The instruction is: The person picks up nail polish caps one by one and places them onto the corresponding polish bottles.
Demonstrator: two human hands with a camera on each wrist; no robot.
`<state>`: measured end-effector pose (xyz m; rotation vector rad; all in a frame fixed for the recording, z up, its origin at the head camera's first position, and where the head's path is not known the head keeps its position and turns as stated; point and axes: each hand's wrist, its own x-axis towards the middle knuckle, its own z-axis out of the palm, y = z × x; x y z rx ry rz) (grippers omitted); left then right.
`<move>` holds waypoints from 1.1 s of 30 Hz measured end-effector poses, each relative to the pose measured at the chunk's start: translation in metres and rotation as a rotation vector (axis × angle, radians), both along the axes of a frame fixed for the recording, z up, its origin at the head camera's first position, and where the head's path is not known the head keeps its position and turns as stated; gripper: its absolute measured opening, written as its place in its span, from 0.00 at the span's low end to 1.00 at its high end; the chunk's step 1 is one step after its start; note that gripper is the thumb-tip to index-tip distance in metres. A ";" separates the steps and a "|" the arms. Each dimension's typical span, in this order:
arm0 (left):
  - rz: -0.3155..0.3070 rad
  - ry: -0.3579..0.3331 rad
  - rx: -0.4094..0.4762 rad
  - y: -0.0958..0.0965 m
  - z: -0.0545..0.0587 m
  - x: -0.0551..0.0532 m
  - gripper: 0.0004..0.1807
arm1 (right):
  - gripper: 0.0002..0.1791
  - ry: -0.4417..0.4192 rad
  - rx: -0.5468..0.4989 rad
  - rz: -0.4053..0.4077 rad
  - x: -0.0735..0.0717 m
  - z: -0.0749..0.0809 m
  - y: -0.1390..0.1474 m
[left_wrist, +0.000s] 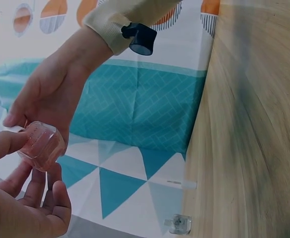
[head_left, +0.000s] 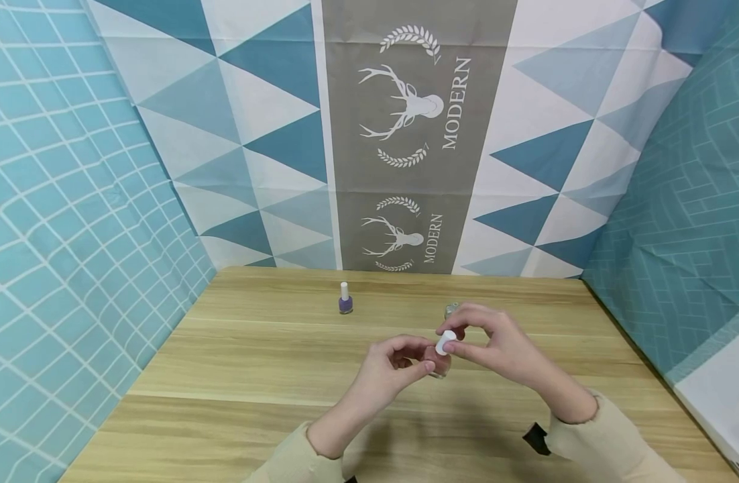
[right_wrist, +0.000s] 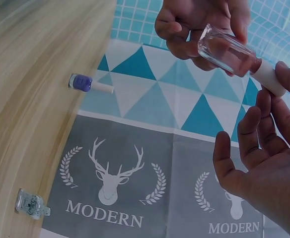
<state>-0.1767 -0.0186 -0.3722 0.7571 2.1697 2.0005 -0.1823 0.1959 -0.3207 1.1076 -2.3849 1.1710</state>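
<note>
My left hand (head_left: 400, 365) grips the pink nail polish bottle (right_wrist: 227, 50) above the tabletop (head_left: 237, 376) while my right hand (head_left: 496, 342) pinches its white cap (head_left: 446, 342), with a purple bottle (head_left: 345, 299) and a clear bottle (right_wrist: 31, 204) standing behind.

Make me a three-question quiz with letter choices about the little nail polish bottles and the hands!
1. Where is the purple nail polish bottle?
A. On the table's far side
B. In a hand
C. On the floor

2. What colour is the held bottle's cap?
A. Black
B. White
C. Gold

3. How is the pink nail polish bottle held?
A. Lying on the table
B. Between both hands
C. Untouched

Answers: 1 A, it stands alone near the backdrop. 2 B, white shows between fingertips. 3 B, left hand grips the glass, right hand pinches the cap.
</note>
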 end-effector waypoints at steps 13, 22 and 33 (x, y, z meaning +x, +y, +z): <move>0.024 -0.027 0.021 0.003 0.005 0.000 0.15 | 0.12 -0.048 -0.044 0.003 -0.005 -0.002 -0.005; 0.055 -0.046 0.053 0.007 0.006 -0.001 0.15 | 0.10 -0.054 -0.075 -0.079 -0.008 -0.005 -0.007; 0.096 -0.069 0.074 0.012 0.008 -0.001 0.15 | 0.12 -0.109 -0.136 -0.149 -0.015 -0.011 -0.011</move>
